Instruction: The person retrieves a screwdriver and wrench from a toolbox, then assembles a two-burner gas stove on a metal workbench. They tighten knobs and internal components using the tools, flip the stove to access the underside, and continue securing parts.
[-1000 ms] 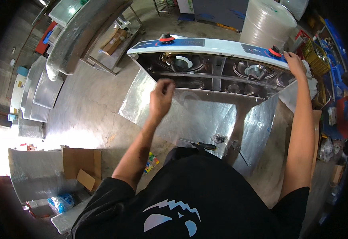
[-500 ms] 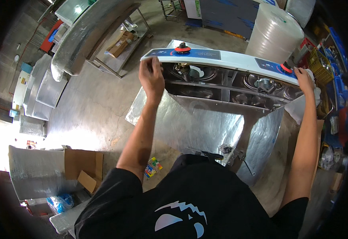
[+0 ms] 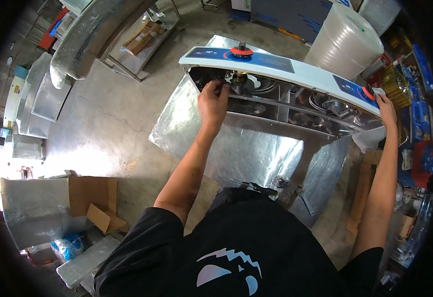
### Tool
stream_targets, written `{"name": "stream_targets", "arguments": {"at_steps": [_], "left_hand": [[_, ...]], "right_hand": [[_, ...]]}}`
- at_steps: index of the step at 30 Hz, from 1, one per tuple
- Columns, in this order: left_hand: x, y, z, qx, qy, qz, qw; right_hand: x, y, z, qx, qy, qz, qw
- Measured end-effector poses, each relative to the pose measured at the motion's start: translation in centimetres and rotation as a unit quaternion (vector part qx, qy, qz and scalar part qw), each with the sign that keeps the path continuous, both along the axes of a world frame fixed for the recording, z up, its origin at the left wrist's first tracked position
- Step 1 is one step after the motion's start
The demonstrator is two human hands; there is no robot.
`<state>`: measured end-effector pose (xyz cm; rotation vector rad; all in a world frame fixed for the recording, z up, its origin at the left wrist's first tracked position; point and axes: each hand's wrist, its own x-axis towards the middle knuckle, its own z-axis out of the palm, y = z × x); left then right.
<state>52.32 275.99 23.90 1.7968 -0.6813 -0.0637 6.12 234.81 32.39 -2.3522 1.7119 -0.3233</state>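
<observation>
A two-burner gas stove stands before me on a shiny metal-topped table, its underside toward me and burner parts showing inside. Its white front panel runs along the top and carries a left red-and-black knob and a right one. My left hand is at the stove's open left end, below the left knob, fingers curled together; what they hold, if anything, is hidden. With its fingers over the panel's right end, my right hand grips the stove beside the right knob.
On the table's near edge lie a dark-handled tool and a metal wrench-like tool. A big bubble-wrap roll stands behind the stove. Right are a yellow crate and blue bins; lower left, an open cardboard box.
My left hand has left the panel's left corner and moved right and down to the stove's inside. My right hand stays on the right end. The view has shifted slightly.
</observation>
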Motion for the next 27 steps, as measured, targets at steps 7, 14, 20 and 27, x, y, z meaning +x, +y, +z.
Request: {"name": "stream_targets", "arguments": {"at_steps": [7,14,20,27], "left_hand": [[-0.7,-2.0,-1.4,-0.107,0.228,-0.034,0.967],[-0.5,-2.8,-2.4,-0.107,0.236,-0.006,0.966],[-1.1,-3.2,-2.6,-0.177,0.258,-0.005,0.95],[-1.0,-3.1,-2.5,-0.181,0.298,-0.014,0.937]], "right_hand": [[-0.1,0.1,0.3,0.015,-0.008,0.004,1.0],[0.7,1.2,0.9,0.016,-0.019,-0.014,1.0],[0.4,1.0,0.5,0.003,-0.036,0.017,0.999],[0.7,1.1,0.7,-0.004,-0.013,0.006,1.0]]}}
